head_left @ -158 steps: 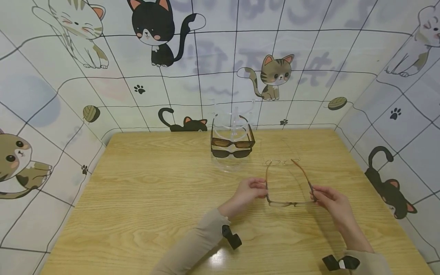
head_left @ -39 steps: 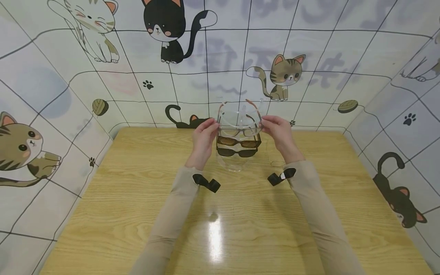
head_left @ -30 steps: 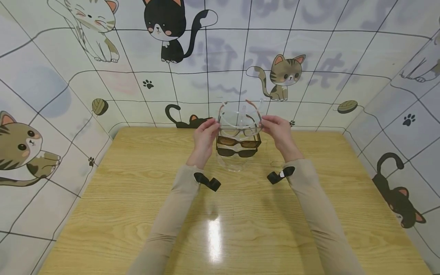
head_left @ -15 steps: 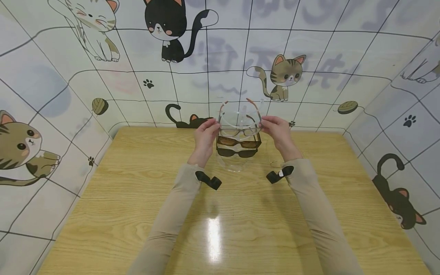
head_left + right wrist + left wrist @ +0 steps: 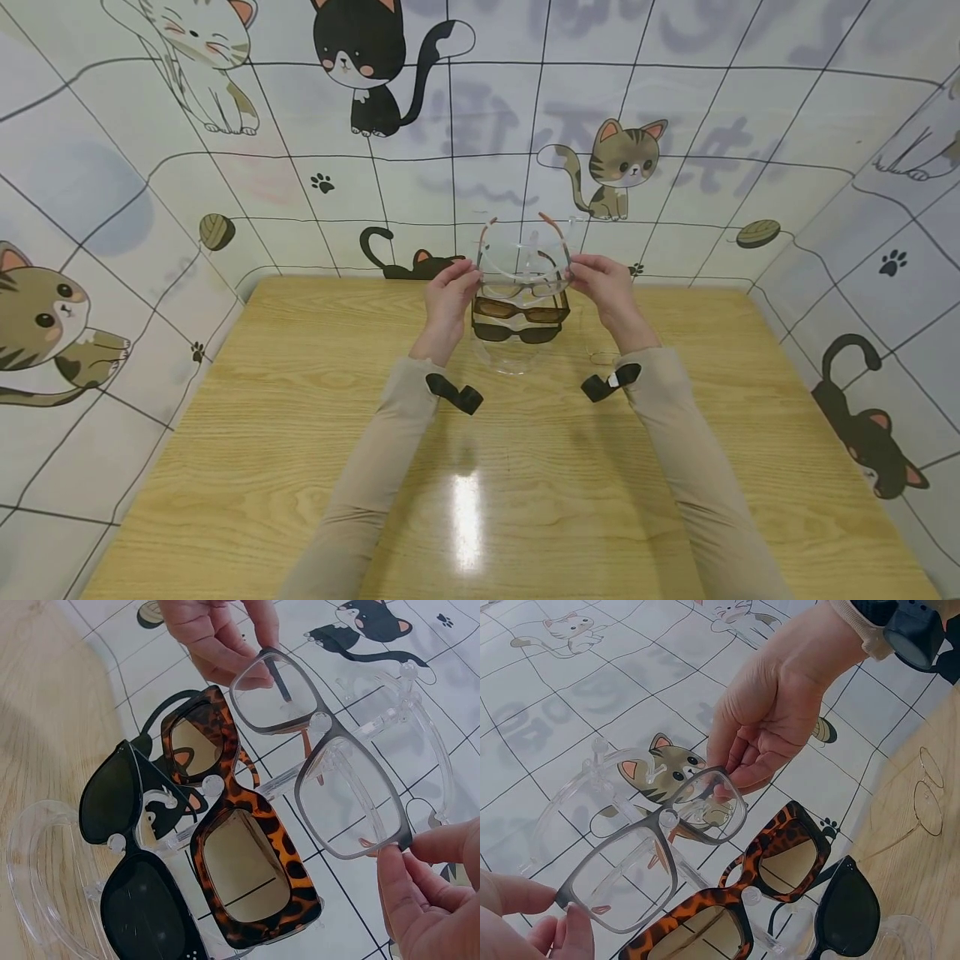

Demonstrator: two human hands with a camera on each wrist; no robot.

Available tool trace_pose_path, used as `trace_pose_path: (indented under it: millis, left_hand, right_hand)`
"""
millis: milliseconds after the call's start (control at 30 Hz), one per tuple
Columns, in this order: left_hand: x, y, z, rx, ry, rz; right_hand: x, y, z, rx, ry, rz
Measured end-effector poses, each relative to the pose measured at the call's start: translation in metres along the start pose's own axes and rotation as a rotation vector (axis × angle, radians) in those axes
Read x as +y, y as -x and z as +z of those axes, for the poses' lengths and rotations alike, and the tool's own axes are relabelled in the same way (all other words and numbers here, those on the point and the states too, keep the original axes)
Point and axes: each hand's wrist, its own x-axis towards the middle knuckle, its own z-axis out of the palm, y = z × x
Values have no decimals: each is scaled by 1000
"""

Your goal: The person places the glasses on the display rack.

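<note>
Grey-framed eyeglasses (image 5: 349,799) with clear lenses and orange-brown temple tips are at the top of a clear display stand (image 5: 510,367). The left hand (image 5: 448,312) pinches one end of the frame near the hinge. At the other end, the right hand (image 5: 611,296) pinches the opposite corner between thumb and fingers. A clear peg of the stand shows at the bridge in both wrist views. Below hang tortoiseshell sunglasses (image 5: 247,799) with brown lenses. Lowest on the stand are black sunglasses (image 5: 135,832) with dark lenses.
Thin wire-rimmed glasses (image 5: 602,358) lie on the wooden table (image 5: 337,467) right of the stand, partly hidden by the right forearm. A cat-printed backdrop (image 5: 495,108) rises just behind the stand and along both sides.
About five seconds ago both hands held the grey eyeglasses over the table's right side; now they hold them at the stand's top. Over the last second hands and eyeglasses have barely moved.
</note>
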Motion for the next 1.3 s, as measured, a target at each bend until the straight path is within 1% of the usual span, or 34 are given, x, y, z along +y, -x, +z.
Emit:
trace_pose_path:
  millis: [300, 500, 633, 767, 900, 1067, 1300]
  left_hand:
    - [1, 2, -2, -18, -7, -15]
    - [2, 5, -11, -24, -44, -32]
    - [1, 8, -16, -35, -51, -29]
    - [-1, 11, -20, -34, -46, -36]
    - [-6, 15, -23, -36, -63, -39]
    - [-12, 21, -26, -41, -85, -35]
    - [-21, 29, -28, -57, -102, -23]
  right_hand:
    - [0, 3, -2, 2, 1, -5]
    - [3, 9, -7, 6, 0, -5]
    - [5, 14, -13, 5, 5, -18]
    - [8, 21, -20, -13, 41, -26]
    - [12, 26, -27, -24, 63, -28]
    - [16, 33, -34, -43, 85, -52]
    - [21, 43, -42, -60, 49, -71]
